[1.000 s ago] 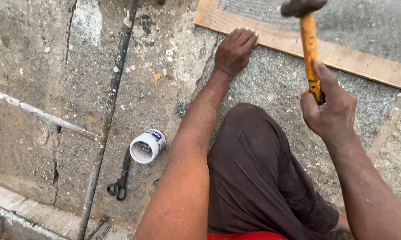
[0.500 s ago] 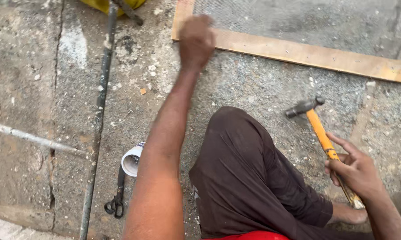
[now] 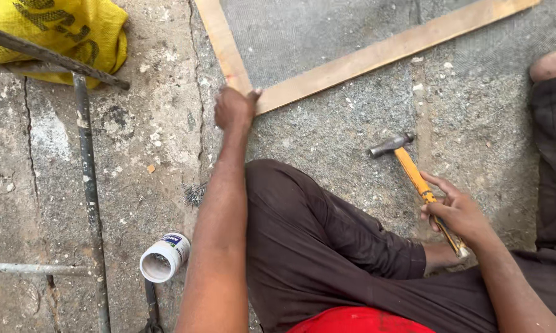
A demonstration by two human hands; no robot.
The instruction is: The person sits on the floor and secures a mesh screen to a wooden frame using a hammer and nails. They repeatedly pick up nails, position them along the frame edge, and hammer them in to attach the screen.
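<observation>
My right hand [image 3: 453, 213] has lowered the hammer [image 3: 417, 182] to the ground, fingers loosely curled round its handle; my left hand [image 3: 233, 110], closed, now presses the wooden frame's corner [image 3: 248, 92] at upper centre.

The left arm stretches straight forward, its hand [image 3: 233, 110] curled into a fist, while the right hand [image 3: 455, 213] rests low, fingers loosely curled.

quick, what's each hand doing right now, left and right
Left hand: closed, pressing on the corner of the wooden frame.
Right hand: loosely closed around the handle of the hammer, whose head rests on the ground.
</observation>
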